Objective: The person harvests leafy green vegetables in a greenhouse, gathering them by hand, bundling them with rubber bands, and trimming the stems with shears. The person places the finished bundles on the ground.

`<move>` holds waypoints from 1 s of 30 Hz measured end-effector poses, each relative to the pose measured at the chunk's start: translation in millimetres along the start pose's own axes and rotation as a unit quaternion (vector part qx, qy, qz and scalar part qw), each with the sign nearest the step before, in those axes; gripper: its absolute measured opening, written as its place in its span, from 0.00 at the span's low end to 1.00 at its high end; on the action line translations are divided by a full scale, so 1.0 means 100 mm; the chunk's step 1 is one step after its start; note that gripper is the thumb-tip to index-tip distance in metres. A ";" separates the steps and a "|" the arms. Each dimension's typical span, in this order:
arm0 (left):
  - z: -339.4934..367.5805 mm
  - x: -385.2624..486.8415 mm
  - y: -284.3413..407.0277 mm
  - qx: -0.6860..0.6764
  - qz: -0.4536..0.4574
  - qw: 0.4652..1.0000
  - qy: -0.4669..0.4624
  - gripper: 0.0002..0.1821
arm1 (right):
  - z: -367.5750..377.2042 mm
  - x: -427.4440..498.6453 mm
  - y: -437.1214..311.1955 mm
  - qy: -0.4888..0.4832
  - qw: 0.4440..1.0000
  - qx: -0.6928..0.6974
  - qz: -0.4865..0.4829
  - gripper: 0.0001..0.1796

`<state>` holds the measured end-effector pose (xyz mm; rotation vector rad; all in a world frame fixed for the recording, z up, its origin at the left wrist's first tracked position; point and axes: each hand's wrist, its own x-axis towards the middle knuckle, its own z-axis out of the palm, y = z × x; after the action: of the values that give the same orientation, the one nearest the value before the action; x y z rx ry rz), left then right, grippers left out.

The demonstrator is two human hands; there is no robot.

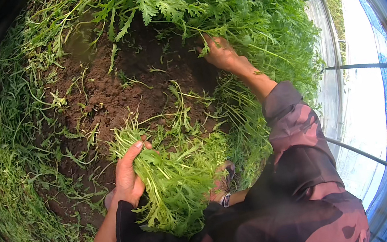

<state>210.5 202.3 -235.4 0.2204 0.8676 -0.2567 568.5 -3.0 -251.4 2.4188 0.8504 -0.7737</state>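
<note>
My left hand (129, 174) grips a bunch of cut or pulled leafy greens (167, 184) by the stems. Their lobed leaves, like those of garland chrysanthemum, hang down over my lap, and thin stem ends or roots stick up past the thumb. Out ahead and to the right, my right hand (219, 52) reaches low into the standing greens (176, 0), close to the soil. Leaves cover part of its fingers, so whether they hold a stem cannot be seen.
Brown soil (112, 95) strewn with loose stems lies between my hands. Flattened greens (4, 177) spread along the left. A shoe (222, 182) shows below the bunch. On the right runs a plastic-sheeted greenhouse wall (364, 97) with metal bars (364, 66).
</note>
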 end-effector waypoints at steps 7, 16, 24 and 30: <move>-0.08 -0.03 0.00 0.018 0.019 0.999 0.021 0.23 | 0.03 0.20 0.34 0.008 0.975 -0.220 -0.017 0.35; -0.08 -0.06 -0.01 0.015 0.014 1.000 0.019 0.23 | 0.20 0.35 0.61 0.092 0.977 -0.190 0.000 0.19; -0.07 -0.06 -0.05 0.023 0.023 0.999 0.019 0.23 | -0.14 -0.23 0.60 0.016 0.964 -0.227 -0.141 0.11; 0.03 -0.03 -0.07 0.029 0.008 1.000 0.009 0.22 | -0.36 -0.17 0.54 0.001 0.976 -0.213 -0.037 0.19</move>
<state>209.2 194.7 -231.9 0.2844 0.8757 -0.2648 606.3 -27.0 -201.3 2.0181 0.9978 -0.5465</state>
